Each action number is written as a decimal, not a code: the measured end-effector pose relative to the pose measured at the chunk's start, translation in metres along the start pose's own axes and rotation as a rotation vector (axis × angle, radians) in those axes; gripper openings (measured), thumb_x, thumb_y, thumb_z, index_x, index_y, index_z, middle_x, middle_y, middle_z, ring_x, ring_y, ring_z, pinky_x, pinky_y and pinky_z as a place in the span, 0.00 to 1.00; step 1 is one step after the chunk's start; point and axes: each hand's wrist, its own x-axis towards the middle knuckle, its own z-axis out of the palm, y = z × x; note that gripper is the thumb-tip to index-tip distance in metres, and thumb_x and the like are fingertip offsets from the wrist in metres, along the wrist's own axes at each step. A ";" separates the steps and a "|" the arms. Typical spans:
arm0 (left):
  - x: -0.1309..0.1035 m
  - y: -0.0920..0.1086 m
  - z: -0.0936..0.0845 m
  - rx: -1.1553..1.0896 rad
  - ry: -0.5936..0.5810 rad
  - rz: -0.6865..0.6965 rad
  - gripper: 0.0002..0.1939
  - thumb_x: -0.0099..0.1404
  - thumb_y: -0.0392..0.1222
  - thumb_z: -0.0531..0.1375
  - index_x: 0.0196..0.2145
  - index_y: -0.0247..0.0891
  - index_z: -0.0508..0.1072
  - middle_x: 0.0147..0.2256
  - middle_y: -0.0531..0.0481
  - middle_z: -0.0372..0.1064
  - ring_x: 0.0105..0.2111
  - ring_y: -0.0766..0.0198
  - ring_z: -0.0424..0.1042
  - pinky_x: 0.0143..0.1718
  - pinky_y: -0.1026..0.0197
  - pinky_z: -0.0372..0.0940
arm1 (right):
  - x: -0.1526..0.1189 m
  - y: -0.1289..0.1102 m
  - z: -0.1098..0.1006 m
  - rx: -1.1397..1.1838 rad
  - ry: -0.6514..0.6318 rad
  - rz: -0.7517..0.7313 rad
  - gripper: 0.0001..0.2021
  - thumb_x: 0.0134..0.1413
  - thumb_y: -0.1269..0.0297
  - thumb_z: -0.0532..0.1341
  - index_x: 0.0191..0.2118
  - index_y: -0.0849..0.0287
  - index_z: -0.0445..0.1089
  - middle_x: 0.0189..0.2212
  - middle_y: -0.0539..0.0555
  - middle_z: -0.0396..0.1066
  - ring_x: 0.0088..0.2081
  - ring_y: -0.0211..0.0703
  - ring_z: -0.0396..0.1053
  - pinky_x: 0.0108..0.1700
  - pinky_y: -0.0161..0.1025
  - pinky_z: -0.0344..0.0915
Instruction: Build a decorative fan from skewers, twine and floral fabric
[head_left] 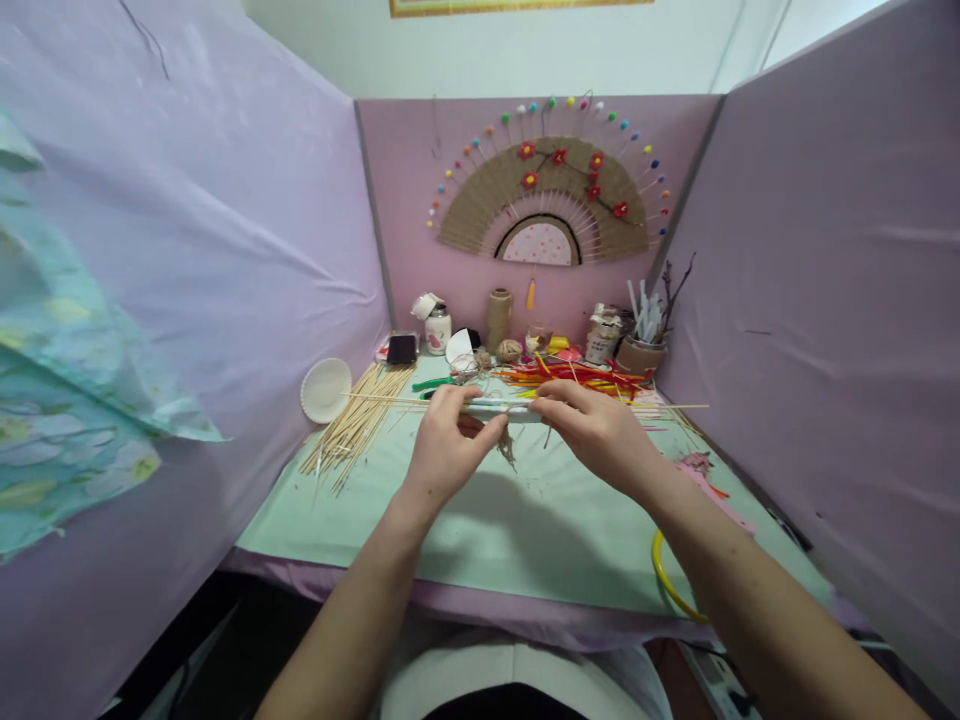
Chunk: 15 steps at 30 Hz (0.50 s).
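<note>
Both hands hold a pale, narrow bundle [504, 404] level above the green table cover. Thin wooden sticks [675, 406] run through or along it and stick out at both sides. My left hand [450, 440] grips its left part, thumb in front and fingers behind. At its right part, my right hand [592, 425] is closed on it with the fingertips. A frayed brown string tuft [508, 447] hangs below the bundle between the hands. How the sticks are joined to the bundle is too small to tell.
Loose sticks [360, 420] and a white plate [326, 390] lie left. Red and yellow strips [600, 378], jars [438, 330] and a twine spool [499, 318] stand or lie behind. A yellow ring [664, 570] is front right; a decorated fan [480, 205] hangs at the back.
</note>
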 end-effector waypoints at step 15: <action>-0.032 0.001 0.018 -0.017 0.093 -0.054 0.12 0.58 0.36 0.64 0.39 0.38 0.68 0.41 0.48 0.62 0.30 0.69 0.72 0.35 0.61 0.75 | -0.031 -0.018 0.005 -0.050 0.054 -0.045 0.13 0.64 0.72 0.53 0.46 0.58 0.73 0.46 0.61 0.75 0.43 0.48 0.73 0.41 0.42 0.69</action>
